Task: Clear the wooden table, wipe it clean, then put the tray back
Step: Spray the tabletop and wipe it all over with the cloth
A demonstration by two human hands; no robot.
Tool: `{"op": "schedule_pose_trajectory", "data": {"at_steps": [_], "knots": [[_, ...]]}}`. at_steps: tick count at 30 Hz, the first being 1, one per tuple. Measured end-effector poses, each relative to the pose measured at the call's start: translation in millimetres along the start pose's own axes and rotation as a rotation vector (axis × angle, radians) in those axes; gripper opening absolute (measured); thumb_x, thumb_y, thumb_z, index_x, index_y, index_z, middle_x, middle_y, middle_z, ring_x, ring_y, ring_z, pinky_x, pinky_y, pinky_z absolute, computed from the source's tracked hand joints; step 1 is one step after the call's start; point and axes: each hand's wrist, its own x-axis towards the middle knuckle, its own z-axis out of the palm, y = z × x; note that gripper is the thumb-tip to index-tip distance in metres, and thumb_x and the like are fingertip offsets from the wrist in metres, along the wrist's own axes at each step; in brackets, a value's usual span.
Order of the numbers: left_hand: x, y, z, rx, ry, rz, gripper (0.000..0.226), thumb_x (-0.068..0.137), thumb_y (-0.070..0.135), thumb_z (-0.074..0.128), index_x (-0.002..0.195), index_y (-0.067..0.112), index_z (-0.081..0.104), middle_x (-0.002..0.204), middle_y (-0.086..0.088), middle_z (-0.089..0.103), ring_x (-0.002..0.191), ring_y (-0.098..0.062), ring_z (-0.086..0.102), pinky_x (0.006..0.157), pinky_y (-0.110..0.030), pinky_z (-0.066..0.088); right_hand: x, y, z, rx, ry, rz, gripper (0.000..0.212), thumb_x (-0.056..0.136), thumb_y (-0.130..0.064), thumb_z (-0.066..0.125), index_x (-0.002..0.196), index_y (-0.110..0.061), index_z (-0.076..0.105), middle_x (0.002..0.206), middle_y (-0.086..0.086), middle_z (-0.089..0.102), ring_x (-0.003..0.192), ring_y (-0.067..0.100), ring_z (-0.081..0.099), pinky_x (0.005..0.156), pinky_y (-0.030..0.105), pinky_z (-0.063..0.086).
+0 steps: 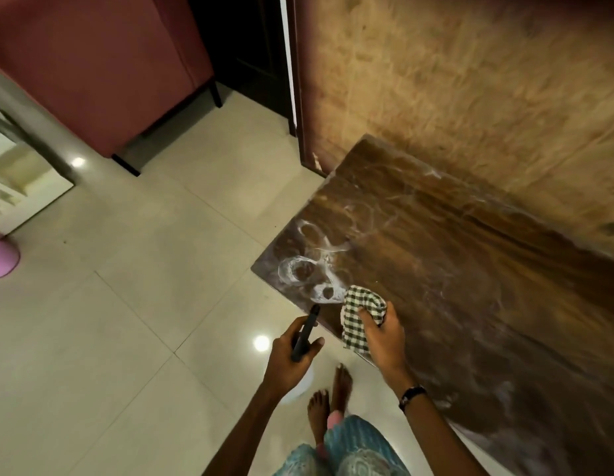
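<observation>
Bunched softly under the right hand's [384,333] fingertips [364,316], the checked cloth [359,316] is pressed on the wooden table [453,269] beside white ring marks [298,269], best gripped at its gathered middle, while a dark slim object [304,333] is clasped by the left hand [292,359].

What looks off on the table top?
White ring-shaped residue marks sit on the dark wooden table near its corner, just beyond the green checked cloth under the right hand; that patch looks unwiped.
</observation>
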Motion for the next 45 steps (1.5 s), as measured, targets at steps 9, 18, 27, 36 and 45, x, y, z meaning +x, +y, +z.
{"op": "schedule_pose_trajectory", "data": {"at_steps": [9,18,27,36,45], "knots": [[58.5,-78.4,19.9,0.098,0.019,-0.145,0.03,0.082,0.04,0.062,0.108,0.025,0.056,0.05,0.01,0.047,0.044,-0.009,0.042,0.051,-0.013,0.032,70.2,29.5,55.3,-0.052,0.058,-0.091,0.013,0.093,-0.017,0.059,0.104,-0.013,0.052,0.092,-0.006,0.06,0.088,0.017,0.061,0.079,0.029,0.054],[96.0,-134.9,17.9,0.029,0.018,-0.23,0.014,0.084,0.02,0.067,0.093,0.017,0.057,0.072,0.0,0.054,0.054,-0.008,0.044,0.057,-0.017,0.035,96.2,46.6,100.9,-0.105,0.164,-0.157,0.024,0.092,-0.015,0.06,0.11,-0.002,0.052,0.098,-0.007,0.059,0.089,0.009,0.057,0.073,0.022,0.046],[107.0,-153.5,-2.0,0.109,-0.069,-0.268,0.024,0.081,0.018,0.066,0.076,0.029,0.046,0.064,0.008,0.049,0.057,-0.014,0.043,0.055,-0.024,0.033,91.1,58.4,121.6,-0.084,0.168,-0.126,0.021,0.092,-0.007,0.059,0.109,0.001,0.049,0.088,-0.022,0.053,0.078,-0.027,0.052,0.062,-0.003,0.041],[123.1,-162.8,-23.8,0.083,-0.053,-0.306,0.017,0.078,0.02,0.068,0.08,0.014,0.052,0.063,0.005,0.049,0.058,-0.017,0.041,0.05,-0.01,0.03,91.1,60.5,136.8,-0.159,0.221,-0.141,0.027,0.091,-0.01,0.06,0.111,-0.001,0.045,0.102,0.003,0.061,0.088,0.013,0.062,0.077,0.02,0.051],[133.6,-170.5,-52.4,0.116,-0.043,-0.307,0.018,0.08,0.017,0.071,0.08,0.008,0.056,0.06,0.003,0.05,0.053,-0.008,0.042,0.052,-0.015,0.032,94.4,46.8,157.2,-0.329,0.213,-0.183,0.031,0.088,-0.008,0.065,0.112,0.0,0.047,0.108,0.012,0.065,0.094,0.017,0.062,0.075,0.023,0.051]]}}
